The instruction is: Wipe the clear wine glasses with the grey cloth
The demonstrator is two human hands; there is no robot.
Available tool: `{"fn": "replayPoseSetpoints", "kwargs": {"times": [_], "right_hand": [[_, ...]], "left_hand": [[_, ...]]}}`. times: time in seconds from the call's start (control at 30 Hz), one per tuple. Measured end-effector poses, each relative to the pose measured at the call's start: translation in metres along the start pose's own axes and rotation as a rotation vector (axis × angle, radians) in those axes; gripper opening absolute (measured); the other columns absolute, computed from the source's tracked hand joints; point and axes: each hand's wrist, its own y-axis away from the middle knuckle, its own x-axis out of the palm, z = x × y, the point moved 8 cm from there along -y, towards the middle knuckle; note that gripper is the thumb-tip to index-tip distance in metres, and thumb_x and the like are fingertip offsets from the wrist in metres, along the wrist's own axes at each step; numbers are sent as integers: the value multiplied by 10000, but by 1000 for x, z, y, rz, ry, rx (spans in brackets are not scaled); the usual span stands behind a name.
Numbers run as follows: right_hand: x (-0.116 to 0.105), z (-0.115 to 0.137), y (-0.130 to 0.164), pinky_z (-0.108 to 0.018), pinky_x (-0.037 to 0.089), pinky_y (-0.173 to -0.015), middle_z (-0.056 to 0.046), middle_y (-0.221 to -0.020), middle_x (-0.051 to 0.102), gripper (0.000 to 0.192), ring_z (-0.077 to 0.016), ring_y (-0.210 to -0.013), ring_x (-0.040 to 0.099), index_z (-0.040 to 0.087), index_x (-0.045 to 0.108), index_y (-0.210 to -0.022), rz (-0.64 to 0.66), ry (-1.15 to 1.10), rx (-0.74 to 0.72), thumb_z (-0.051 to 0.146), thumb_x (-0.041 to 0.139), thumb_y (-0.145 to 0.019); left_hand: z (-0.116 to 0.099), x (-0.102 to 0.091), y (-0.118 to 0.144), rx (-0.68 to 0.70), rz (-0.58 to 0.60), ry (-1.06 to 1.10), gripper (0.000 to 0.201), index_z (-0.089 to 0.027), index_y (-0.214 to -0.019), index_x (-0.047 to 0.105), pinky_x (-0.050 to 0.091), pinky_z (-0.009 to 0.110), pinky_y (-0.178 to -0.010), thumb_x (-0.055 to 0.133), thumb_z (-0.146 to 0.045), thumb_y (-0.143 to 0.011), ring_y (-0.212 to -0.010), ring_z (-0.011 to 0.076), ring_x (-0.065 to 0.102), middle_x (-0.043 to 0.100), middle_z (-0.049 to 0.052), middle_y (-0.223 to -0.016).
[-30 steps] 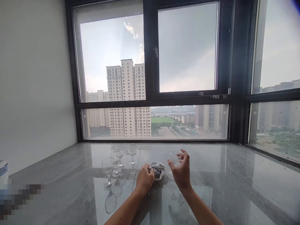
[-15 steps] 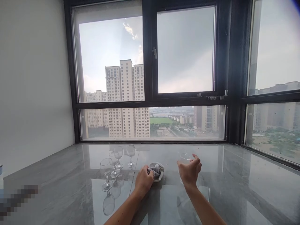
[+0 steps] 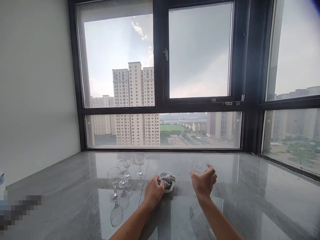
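the right hand (image 3: 203, 181), just right of the frame's centre and low, has its grip curled around the bowl of a clear wine glass (image 3: 197, 167); the fingers wrap the glass from the right and the thumb from the near side, and only the rim and a little of the bowl show above the hand. whether its foot stands on the desk (image 3: 250, 200) cannot be told, as the hand hides it. to its left, at lower centre, the left hand (image 3: 153, 193) has its grip closed on a crumpled grey cloth (image 3: 168, 181), which lies on the desk beyond the knuckles. the two hands are near each other but apart. further left, in the lower-left middle of the frame, four wine glasses (image 3: 122, 171) stand upright in a loose cluster, mirrored in the glossy grey marble. behind everything, a dark-framed window (image 3: 160, 83) fills the upper frame, showing tower blocks and grey sky.
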Motion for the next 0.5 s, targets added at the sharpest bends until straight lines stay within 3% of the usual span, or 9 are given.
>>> {"fn": "replayPoseSetpoints", "kwargs": {"times": [0.2, 0.3, 0.37, 0.43, 0.5], "right_hand": [[-11, 13, 5, -614, 413, -912, -217, -1215, 476, 760, -462, -1165, 437, 187, 386, -1359, -115, -46, -122, 377, 670, -680], [-27, 45, 18, -624, 366, -1002, -218, -1311, 424, 720, -444, -1249, 401, 179, 374, -1382, -255, -56, -442, 378, 656, -750], [-31, 66, 33, -609, 354, -1042, -204, -1341, 415, 674, -409, -1279, 399, 179, 355, -1400, -270, -105, -684, 346, 621, -804], [-22, 77, 46, -564, 393, -1032, -169, -1291, 471, 614, -355, -1231, 453, 198, 357, -1398, -121, -162, -842, 280, 583, -833], [4, 78, 59, -499, 435, -1007, -129, -1216, 538, 605, -305, -1165, 503, 216, 373, -1395, 197, -157, -899, 200, 557, -819]], "left_hand": [[1, 1, 0, 1, 2, 8, 167, -188, -834, 613, 339, 270, -654, 486, -292, -858, -811, 208, 601, 698, 72, -882], [2, 1, 0, 4, -6, 22, 162, -189, -836, 615, 342, 270, -661, 486, -284, -858, -811, 206, 597, 698, 71, -888], [0, 2, 0, 12, -12, 28, 146, -188, -830, 619, 343, 267, -667, 501, -271, -851, -806, 201, 593, 694, 66, -873], [-4, 5, 1, 43, -3, 44, 120, -185, -818, 624, 345, 260, -672, 523, -247, -837, -792, 189, 585, 687, 52, -841], [-9, 11, 2, 100, 33, 78, 108, -183, -809, 631, 344, 252, -665, 533, -225, -831, -764, 173, 573, 675, 31, -799]]}}
